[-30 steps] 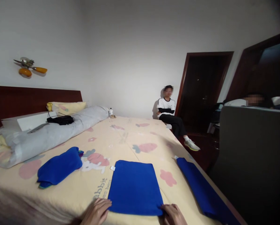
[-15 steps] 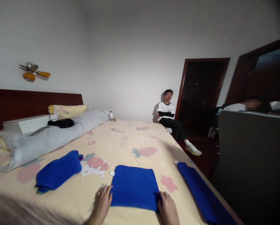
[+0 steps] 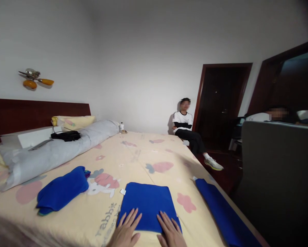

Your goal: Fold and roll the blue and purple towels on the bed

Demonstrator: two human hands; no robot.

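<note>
A blue cloth [image 3: 148, 199], folded into a rough square with a white label at its upper left corner, lies flat on the bed in front of me. My left hand [image 3: 128, 226] rests on its lower left part with the fingers spread. On its lower right part lies my right hand [image 3: 170, 228], palm down and fingers apart. Off to the left is a loosely folded blue cloth bundle [image 3: 63, 190] with bits of other colours at its edges. A long folded blue cloth [image 3: 223, 212] stretches along the bed's right edge.
The bed [image 3: 133, 161] has a cream printed sheet. At its left side are a rolled grey quilt [image 3: 66, 154], a white box [image 3: 30, 137], a black item [image 3: 66, 136] and a bottle [image 3: 122, 127]. A person [image 3: 183, 120] sits beyond; a grey chair back [image 3: 277, 171] stands right.
Both hands have moved inward from the side edges of the square cloth onto its near part, with fingers now spread flat. The cloth stays in about the same place.
</note>
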